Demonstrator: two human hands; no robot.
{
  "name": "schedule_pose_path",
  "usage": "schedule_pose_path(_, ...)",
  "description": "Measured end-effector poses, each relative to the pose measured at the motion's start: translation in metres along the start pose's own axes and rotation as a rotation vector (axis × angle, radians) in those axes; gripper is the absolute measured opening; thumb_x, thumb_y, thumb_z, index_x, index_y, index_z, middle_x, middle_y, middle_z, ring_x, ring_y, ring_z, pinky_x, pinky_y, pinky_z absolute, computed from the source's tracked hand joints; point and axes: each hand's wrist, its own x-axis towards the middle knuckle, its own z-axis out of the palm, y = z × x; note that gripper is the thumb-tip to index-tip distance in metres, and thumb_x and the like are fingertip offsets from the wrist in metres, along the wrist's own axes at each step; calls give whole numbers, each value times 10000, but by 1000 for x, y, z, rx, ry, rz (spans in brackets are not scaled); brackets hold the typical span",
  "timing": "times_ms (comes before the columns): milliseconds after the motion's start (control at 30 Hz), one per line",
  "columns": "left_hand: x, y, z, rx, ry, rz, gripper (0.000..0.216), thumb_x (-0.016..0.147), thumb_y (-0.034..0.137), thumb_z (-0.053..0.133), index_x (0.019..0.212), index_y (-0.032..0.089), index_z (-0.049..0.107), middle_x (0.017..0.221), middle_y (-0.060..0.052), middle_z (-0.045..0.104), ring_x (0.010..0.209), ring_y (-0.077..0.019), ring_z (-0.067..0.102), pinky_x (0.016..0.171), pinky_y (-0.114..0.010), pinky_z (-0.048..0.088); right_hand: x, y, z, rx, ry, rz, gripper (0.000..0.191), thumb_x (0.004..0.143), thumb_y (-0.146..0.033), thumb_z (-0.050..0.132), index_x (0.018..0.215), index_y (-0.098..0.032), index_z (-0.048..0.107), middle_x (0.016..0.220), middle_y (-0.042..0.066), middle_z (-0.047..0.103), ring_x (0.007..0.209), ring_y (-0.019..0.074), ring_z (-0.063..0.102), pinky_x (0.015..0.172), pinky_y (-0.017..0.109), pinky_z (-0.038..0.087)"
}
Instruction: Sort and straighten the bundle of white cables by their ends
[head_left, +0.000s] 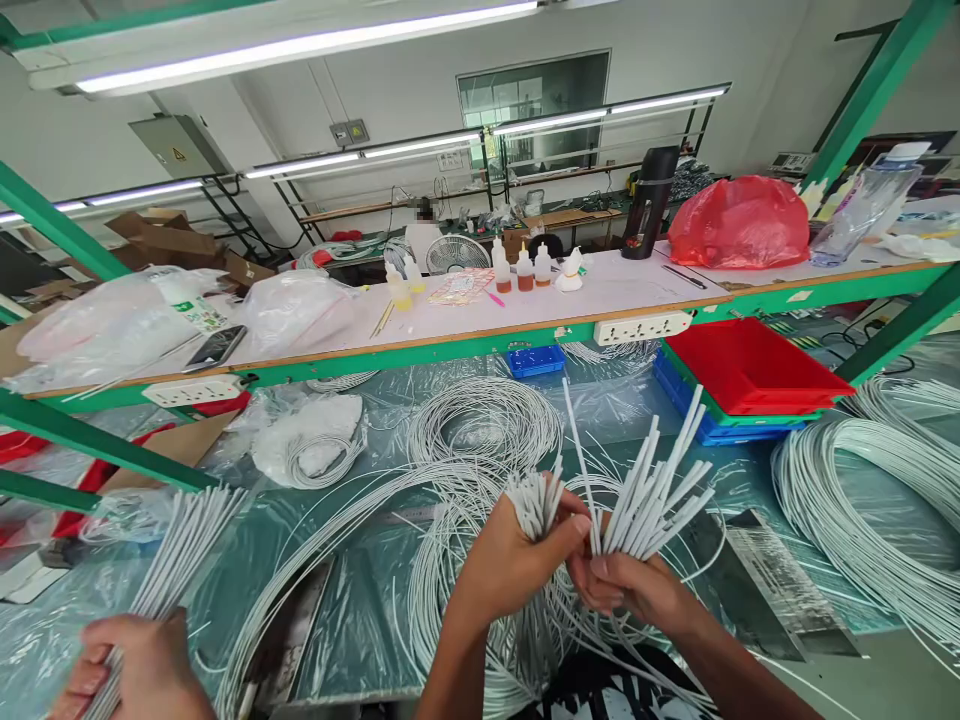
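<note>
My left hand [517, 565] is closed around a tight bunch of white wires [534, 505], whose cut ends poke up above the fist. Beside it, my right hand [645, 590] grips a looser bunch of white wires [646, 500] that fans out upward and to the right. One single wire [577, 450] stands up between the two bunches, by the fingertips of both hands, which meet there. Below and behind my hands lie coiled white wires [442, 570]. At the lower left, another person's hand [142, 665] holds a separate bundle of white wires [184, 545].
More wire coils lie behind [485, 425] and at right [847, 510]. Stacked red trays [757, 365] and a small blue tray [535, 362] sit under the raised shelf [450, 320], which carries bottles and bags. A dark metal plate [780, 580] lies right of my hands.
</note>
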Motion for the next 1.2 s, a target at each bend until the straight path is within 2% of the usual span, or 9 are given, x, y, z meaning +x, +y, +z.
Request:
schedule_pose_path(100, 0, -1, 2, -9, -52, 14, 182, 874, 374, 651, 878, 192, 646, 655, -5, 612, 605, -173, 646, 607, -304, 485, -2, 1, -2, 14, -15, 27, 271, 837, -417, 614, 743, -163, 610, 512, -76, 296, 449, 88, 250, 463, 246, 244)
schedule_pose_path(233, 0, -8, 3, -1, 73, 6, 181, 806, 327, 737, 826, 184, 628, 756, -3, 601, 625, -145, 620, 613, -287, 477, 0, 0, 0, -27, 40, 35, 264, 838, -404, 611, 718, -170, 605, 501, -74, 302, 453, 97, 274, 467, 249, 266)
schedule_pose_path(367, -1, -14, 6, -45, 167, 51, 158, 862, 310, 681, 847, 182, 590, 704, 20, 573, 584, -118, 589, 584, -256, 461, 3, -2, 1, -74, 88, -28, 284, 909, -410, 579, 754, -175, 610, 506, -57, 394, 457, 108, 355, 491, 255, 341)
schedule_pose_path(533, 0, -14, -1, -167, 429, 213, 180, 877, 331, 672, 852, 183, 571, 688, 43, 517, 436, -34, 338, 405, -181, 258, 6, 0, -5, -178, 56, -67, 310, 997, -429, 492, 869, -172, 608, 577, -1, 592, 473, 135, 500, 486, 256, 400)
schedule_pose_path(700, 2, -16, -6, -262, 484, 258, 194, 911, 383, 625, 908, 201, 557, 453, 122, 288, 387, -43, 199, 403, -166, 184, 5, 9, 1, -209, 67, -49, 329, 988, -492, 523, 884, -183, 561, 572, -55, 453, 487, 99, 380, 481, 224, 317)
schedule_pose_path(800, 4, -21, 0, -257, 412, 195, 285, 864, 449, 670, 942, 184, 602, 475, 111, 318, 394, -44, 217, 401, -174, 192, 7, 7, 10, -213, 100, -86, 333, 998, -501, 505, 871, -195, 536, 570, -70, 373, 490, 95, 313, 474, 229, 270)
schedule_pose_path(967, 3, -24, 9, -172, 433, 154, 334, 916, 452, 596, 732, 176, 570, 520, 71, 380, 417, -60, 316, 430, -203, 269, 15, -6, 23, -380, 161, -127, 360, 1017, -494, 466, 811, -203, 511, 572, -58, 407, 487, 99, 348, 488, 244, 312)
schedule_pose_path(1133, 1, -19, 5, -109, 605, 359, 351, 949, 365, 571, 659, 170, 546, 799, -24, 600, 768, -133, 572, 766, -250, 465, 16, -4, 22, -306, 239, -84, 346, 995, -503, 505, 904, -181, 594, 710, 20, 651, 565, 155, 596, 582, 296, 507)
schedule_pose_path(1200, -1, -15, -2, -247, 605, 417, 395, 953, 361, 560, 613, 171, 497, 704, -10, 563, 692, -125, 573, 716, -245, 484, 16, 2, 14, -264, 322, -103, 335, 989, -485, 526, 938, -168, 622, 783, 51, 698, 681, 194, 669, 690, 340, 558)
